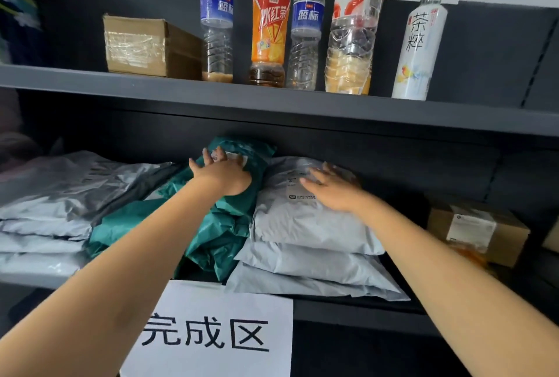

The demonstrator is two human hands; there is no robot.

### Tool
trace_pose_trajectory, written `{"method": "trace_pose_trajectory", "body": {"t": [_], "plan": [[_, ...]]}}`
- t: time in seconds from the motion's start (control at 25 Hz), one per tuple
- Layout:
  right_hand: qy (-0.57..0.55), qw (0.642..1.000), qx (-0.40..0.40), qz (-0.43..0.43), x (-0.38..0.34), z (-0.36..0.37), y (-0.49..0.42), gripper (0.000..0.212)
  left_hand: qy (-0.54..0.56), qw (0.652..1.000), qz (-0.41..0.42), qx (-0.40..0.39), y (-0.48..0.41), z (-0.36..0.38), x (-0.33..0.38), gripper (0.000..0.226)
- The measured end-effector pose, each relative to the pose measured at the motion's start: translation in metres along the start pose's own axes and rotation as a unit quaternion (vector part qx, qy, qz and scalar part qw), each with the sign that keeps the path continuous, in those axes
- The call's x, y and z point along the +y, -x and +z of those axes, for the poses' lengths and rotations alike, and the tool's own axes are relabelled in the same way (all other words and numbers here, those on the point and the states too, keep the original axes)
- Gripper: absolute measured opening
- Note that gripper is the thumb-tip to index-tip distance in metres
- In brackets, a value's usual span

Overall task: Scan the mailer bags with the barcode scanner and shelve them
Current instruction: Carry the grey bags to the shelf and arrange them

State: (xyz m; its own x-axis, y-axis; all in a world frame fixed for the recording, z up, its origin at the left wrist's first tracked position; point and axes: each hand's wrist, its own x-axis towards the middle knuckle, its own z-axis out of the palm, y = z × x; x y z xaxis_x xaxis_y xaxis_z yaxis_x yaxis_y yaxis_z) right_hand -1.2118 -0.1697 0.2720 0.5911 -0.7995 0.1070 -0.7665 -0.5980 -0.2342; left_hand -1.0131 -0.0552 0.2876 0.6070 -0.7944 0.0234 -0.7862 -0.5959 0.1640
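Lower shelf (348, 307): green mailer bag (254, 148) on top of the middle pile, left hand (223, 173) pressing on it with fingers (207, 155) spread wide and straight. Beside it, a stack of grey mailer bags (302, 222), right hand (332, 189) resting flat on the top one, its fingers also spread. A further grey pile (60, 192) at the left, cardboard box (478, 231) at the right, paper sign (217, 331) hanging from the shelf's front edge.

The lower shelf (363, 311) is filled by mailer stacks (305, 225) — room is left above them and beside the cardboard box (481, 234) at right.
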Motion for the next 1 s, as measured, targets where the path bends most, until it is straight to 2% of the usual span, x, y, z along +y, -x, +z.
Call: {"method": "trace_pose_trajectory", "body": {"t": [0.04, 0.12, 0.2, 0.24, 0.32, 0.4, 0.44, 0.52, 0.6, 0.68, 0.76, 0.88, 1.0], "plan": [[0.044, 0.999, -0.027, -0.003, -0.008, 0.013, -0.001, 0.072, -0.009, 1.0, 0.03, 0.004, 0.001, 0.002, -0.004, 0.056], [0.089, 0.994, -0.056, 0.006, -0.013, 0.024, -0.003, 0.077, 0.041, 0.997, 0.068, -0.009, 0.001, 0.008, -0.013, 0.054], [0.07, 0.996, -0.052, -0.001, -0.018, 0.016, -0.006, 0.079, 0.128, 0.983, 0.123, 0.048, 0.002, 0.01, -0.026, 0.051], [0.043, 0.998, -0.035, -0.013, -0.021, 0.013, -0.006, 0.075, 0.173, 0.967, 0.161, 0.095, 0.006, 0.009, -0.031, 0.047], [-0.007, 0.998, 0.029, -0.048, -0.039, 0.014, 0.004, 0.061, 0.174, 0.933, 0.253, 0.186, 0.023, 0.006, -0.042, 0.039], [-0.011, 0.994, 0.057, -0.089, -0.066, 0.021, 0.02, 0.045, 0.141, 0.92, 0.308, 0.196, 0.041, 0.006, -0.057, 0.042], [-0.008, 0.993, 0.061, -0.104, -0.08, 0.026, 0.029, 0.038, 0.112, 0.923, 0.312, 0.195, 0.045, 0.006, -0.069, 0.044], [-0.024, 0.984, 0.121, -0.128, -0.105, 0.031, 0.045, 0.029, 0.051, 0.931, 0.293, 0.21, 0.051, 0.007, -0.093, 0.044], [-0.069, 0.973, 0.192, -0.11, -0.124, 0.029, 0.062, 0.04, 0.032, 0.939, 0.254, 0.231, 0.062, 0.008, -0.116, 0.046], [-0.087, 0.964, 0.224, -0.115, -0.136, 0.028, 0.077, 0.044, 0.035, 0.946, 0.214, 0.239, 0.075, 0.01, -0.139, 0.046], [-0.065, 0.968, 0.199, -0.137, -0.147, 0.027, 0.093, 0.039, 0.038, 0.956, 0.181, 0.227, 0.093, 0.009, -0.164, 0.044], [0.005, 0.98, 0.118, -0.162, -0.16, 0.028, 0.121, 0.036, 0.041, 0.965, 0.145, 0.215, 0.125, 0.01, -0.189, 0.042], [-0.011, 0.987, 0.075, -0.144, -0.16, 0.046, 0.161, 0.038, 0.049, 0.977, 0.112, 0.174, 0.17, 0.025, -0.198, 0.04]]}}
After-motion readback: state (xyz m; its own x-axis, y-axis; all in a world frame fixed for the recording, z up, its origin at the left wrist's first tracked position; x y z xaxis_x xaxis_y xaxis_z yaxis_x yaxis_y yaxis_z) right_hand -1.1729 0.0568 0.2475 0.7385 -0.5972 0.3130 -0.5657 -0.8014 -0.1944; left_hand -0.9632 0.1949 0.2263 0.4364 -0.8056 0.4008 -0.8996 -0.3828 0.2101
